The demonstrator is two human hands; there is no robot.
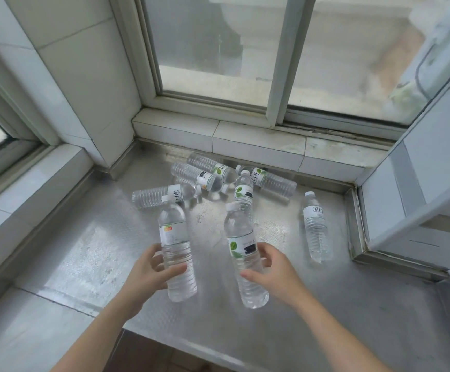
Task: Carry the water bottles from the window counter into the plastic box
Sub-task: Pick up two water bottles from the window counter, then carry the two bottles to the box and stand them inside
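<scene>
Head view, looking down on the steel window counter [89, 251]. Your left hand [148, 272] grips one water bottle [177, 245] around its lower body, thumb across the front and fingers curled behind; the bottle is held with its white cap pointing away from you toward the window [218, 44]. Your right hand [275, 269] grips a second water bottle [242, 253] just below its green-leaf label, fingers wrapped round the far side, thumb on the near side; this bottle also points cap-first toward the window and tilts slightly left. The two held bottles sit side by side, near each other but apart, above the counter's middle.

Relative to the window, the remaining bottles lie as follows. A cluster of loose bottles [205, 174] lies on its sides close under the tiled sill [258, 140], several touching or overlapping. One lying bottle [162, 196] rests at the cluster's left, partly behind the cap of the left-held bottle. Another bottle [244, 194] shows just beyond the right-held bottle, cap toward the window; whether it stands or lies cannot be told. A single bottle [316, 226] lies alone farther from the sill, by the counter's right edge, cap toward the window.

The plastic box is out of view.
</scene>
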